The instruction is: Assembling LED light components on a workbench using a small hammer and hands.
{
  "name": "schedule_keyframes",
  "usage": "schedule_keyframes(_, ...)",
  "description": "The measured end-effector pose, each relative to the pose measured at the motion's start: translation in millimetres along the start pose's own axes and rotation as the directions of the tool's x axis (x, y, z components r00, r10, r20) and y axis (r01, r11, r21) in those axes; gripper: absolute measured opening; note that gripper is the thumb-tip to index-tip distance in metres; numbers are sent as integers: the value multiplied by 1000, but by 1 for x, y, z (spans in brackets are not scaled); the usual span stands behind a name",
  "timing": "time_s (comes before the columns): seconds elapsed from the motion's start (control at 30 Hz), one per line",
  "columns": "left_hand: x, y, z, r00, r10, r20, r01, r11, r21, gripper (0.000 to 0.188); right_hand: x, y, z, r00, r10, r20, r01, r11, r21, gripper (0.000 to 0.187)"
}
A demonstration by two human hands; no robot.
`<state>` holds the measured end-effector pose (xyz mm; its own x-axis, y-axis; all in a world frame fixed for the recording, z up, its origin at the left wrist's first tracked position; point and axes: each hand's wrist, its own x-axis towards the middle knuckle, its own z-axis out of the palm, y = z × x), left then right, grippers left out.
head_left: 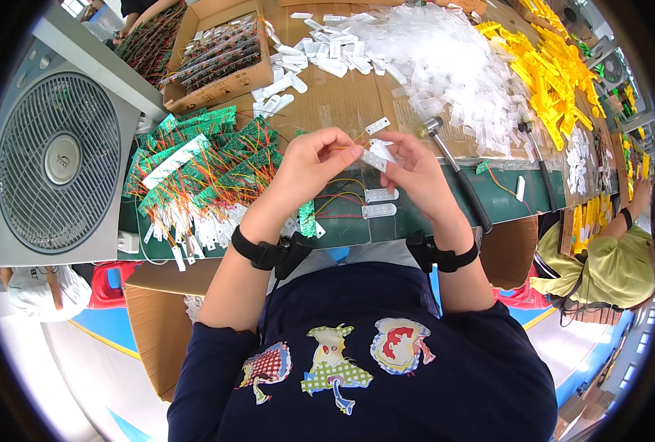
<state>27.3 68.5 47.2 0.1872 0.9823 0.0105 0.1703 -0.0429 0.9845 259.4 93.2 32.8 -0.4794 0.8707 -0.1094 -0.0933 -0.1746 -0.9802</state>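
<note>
Over the near edge of the bench, my left hand (314,163) pinches one end of a small white board with dots (374,160). My right hand (417,173) has its thumb and fingers closed on the other end, beside a whitish piece (383,150) that I cannot make out well. A further small white board (377,126) on thin wires lies just beyond my fingertips. Below my hands, two rounded white boards (379,211) with red and yellow wires rest on the green bench top. Left of my left hand lies a heap of green circuit boards (224,173) with wires.
A hammer (460,173) lies right of my right hand, another hammer (539,158) farther right. Clear plastic pieces (460,66) and yellow parts (548,74) are piled behind. A cardboard box (220,92) holds boards. A fan (60,162) stands left; a co-worker (622,258) sits right.
</note>
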Motion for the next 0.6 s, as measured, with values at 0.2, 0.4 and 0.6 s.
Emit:
schedule_keyframes(0.2, -3, -2, 4, 998, 13, -55, -9, 997, 77, 18, -1, 3, 9, 999, -39, -28, 33, 981, -191, 31)
schedule_keyframes(0.4, -3, -1, 6, 986, 52, -160, -40, 996, 75, 25, -7, -1, 17, 999, 41, -18, -38, 985, 168, 29)
schedule_keyframes(0.6, -4, -1, 5, 987, 33, -156, -26, 998, 50, 28, -4, -3, 15, 999, 14, 36, -25, 934, 356, 37)
